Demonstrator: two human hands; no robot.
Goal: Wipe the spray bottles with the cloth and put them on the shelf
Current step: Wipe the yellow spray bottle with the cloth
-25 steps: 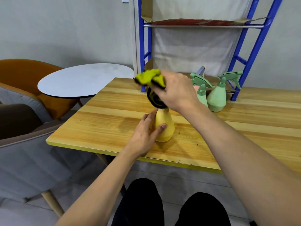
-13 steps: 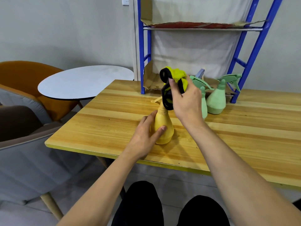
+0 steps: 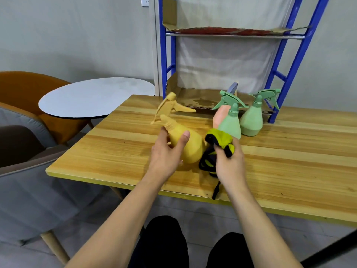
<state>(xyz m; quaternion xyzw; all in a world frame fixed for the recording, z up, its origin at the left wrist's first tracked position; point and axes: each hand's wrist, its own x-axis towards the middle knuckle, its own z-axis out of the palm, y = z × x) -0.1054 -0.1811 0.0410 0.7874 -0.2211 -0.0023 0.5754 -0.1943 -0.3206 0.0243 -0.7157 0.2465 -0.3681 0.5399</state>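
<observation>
My left hand (image 3: 166, 153) grips a yellow spray bottle (image 3: 185, 140) around its neck and shoulder, tilted with the nozzle pointing up and to the left, its base just above the wooden table (image 3: 289, 163). A yellow-and-black cloth (image 3: 216, 149) is bunched in my right hand (image 3: 229, 163) and pressed against the bottle's lower right side. Behind them stand two green spray bottles (image 3: 230, 122) (image 3: 252, 118) and a pink bottle (image 3: 220, 117), partly hidden. The blue shelf (image 3: 231, 33) rises at the back of the table.
Cardboard (image 3: 193, 101) lines the shelf's bottom level behind the bottles. A round grey side table (image 3: 96, 97), an orange chair (image 3: 25, 88) and a grey seat (image 3: 23, 182) stand to the left. My knees show below the table's front edge.
The yellow bottle has gone from upright on the table to tilted in my left hand. My right hand has carried the cloth down from the nozzle to the bottle's lower side.
</observation>
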